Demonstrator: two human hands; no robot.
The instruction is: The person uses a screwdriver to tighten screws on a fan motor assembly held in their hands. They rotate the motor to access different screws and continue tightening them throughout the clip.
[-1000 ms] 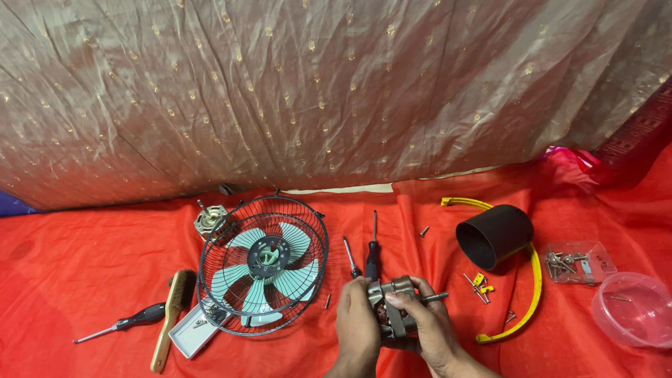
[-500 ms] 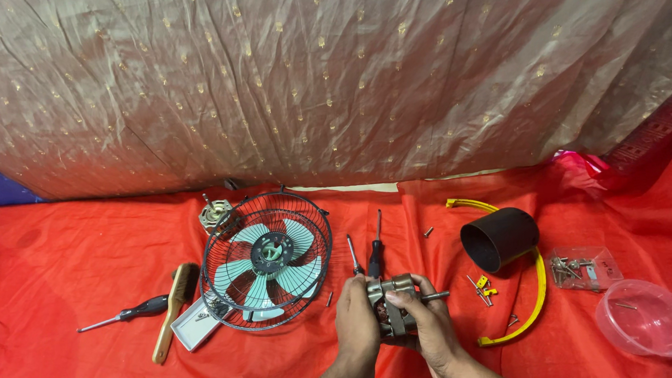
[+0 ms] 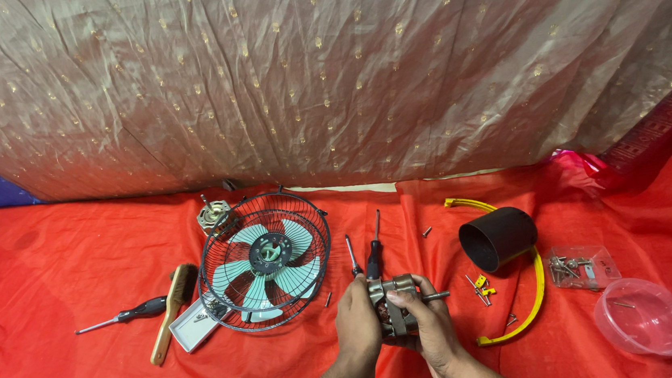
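Our left hand (image 3: 358, 322) and right hand (image 3: 431, 328) cover most of the small motor (image 3: 396, 305), hiding its lower half. Our forearms run off the bottom edge. The screws in the clear bag (image 3: 582, 265) are too small to count.

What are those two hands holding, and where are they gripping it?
Both hands hold a small metal motor. The left hand grips its left side, the right hand its right side and underside.

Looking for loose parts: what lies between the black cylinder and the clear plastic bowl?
In the head view, a small clear bag of screws lies between the black cylinder and the clear plastic bowl, on the red cloth.
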